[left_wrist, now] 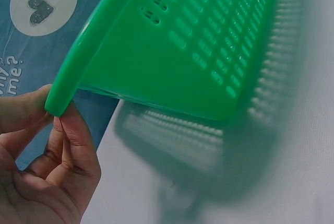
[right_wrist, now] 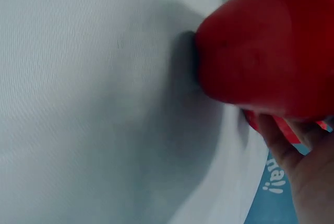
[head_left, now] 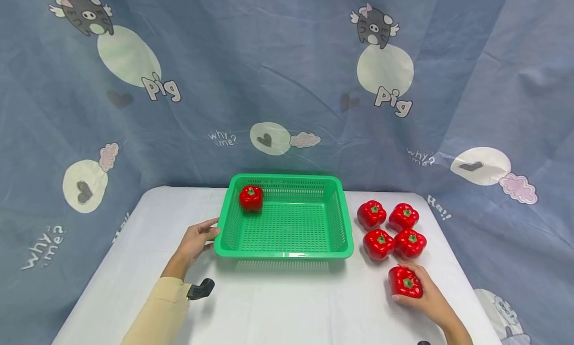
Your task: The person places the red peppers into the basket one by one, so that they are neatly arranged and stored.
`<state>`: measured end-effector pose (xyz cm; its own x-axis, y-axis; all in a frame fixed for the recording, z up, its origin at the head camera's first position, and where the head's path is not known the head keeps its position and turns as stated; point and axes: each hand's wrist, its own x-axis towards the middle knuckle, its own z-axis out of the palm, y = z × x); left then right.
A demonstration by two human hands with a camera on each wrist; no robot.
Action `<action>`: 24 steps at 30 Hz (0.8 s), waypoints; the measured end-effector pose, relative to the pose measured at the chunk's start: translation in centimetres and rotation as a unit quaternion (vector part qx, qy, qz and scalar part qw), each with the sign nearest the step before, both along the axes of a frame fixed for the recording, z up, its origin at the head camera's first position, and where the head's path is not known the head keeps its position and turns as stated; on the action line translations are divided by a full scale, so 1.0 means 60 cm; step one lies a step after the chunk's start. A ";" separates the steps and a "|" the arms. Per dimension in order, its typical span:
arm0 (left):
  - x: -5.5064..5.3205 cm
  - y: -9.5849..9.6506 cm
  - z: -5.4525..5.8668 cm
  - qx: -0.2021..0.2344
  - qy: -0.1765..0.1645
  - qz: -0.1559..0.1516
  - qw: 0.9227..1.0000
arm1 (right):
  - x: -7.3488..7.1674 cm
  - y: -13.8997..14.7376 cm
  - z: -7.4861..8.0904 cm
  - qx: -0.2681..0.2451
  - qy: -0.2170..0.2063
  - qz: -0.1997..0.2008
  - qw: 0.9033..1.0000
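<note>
My left hand (head_left: 196,241) pinches the left rim of a green plastic basket (head_left: 284,254); in the left wrist view, thumb and fingers (left_wrist: 78,130) meet around that rim. Inside the basket, a red bell pepper (head_left: 251,199) sits in the far left corner. At the right, my right hand (head_left: 423,292) grips another red bell pepper (head_left: 403,281), its fingers curled round the far side and its thumb on the near side. The right wrist view shows this gripped pepper (right_wrist: 266,51) large, with a shadow on the white surface beside it; whether it touches the surface I cannot tell.
Several more red bell peppers (head_left: 379,245) stand in a cluster right of the basket, just beyond my right hand. A white table (head_left: 287,305) carries everything. Behind it hangs a blue curtain (head_left: 287,86) with pig prints.
</note>
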<state>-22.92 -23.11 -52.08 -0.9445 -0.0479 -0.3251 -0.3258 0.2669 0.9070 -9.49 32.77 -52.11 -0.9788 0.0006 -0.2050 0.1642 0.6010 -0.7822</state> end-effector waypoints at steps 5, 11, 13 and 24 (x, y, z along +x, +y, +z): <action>-0.005 -0.006 -0.010 0.004 0.000 -0.011 1.000 | 0.001 0.005 0.001 0.002 0.006 0.033 0.999; 0.017 0.020 0.056 -0.002 -0.013 -0.004 1.000 | -0.001 0.003 0.004 0.003 -0.014 0.013 1.000; 0.018 0.021 0.061 0.000 -0.017 -0.003 1.000 | -0.001 0.000 0.004 -0.006 -0.020 0.006 1.000; -0.004 -0.006 -0.010 0.020 0.018 -0.009 1.000 | -0.009 -0.016 0.021 0.016 -0.010 0.002 1.000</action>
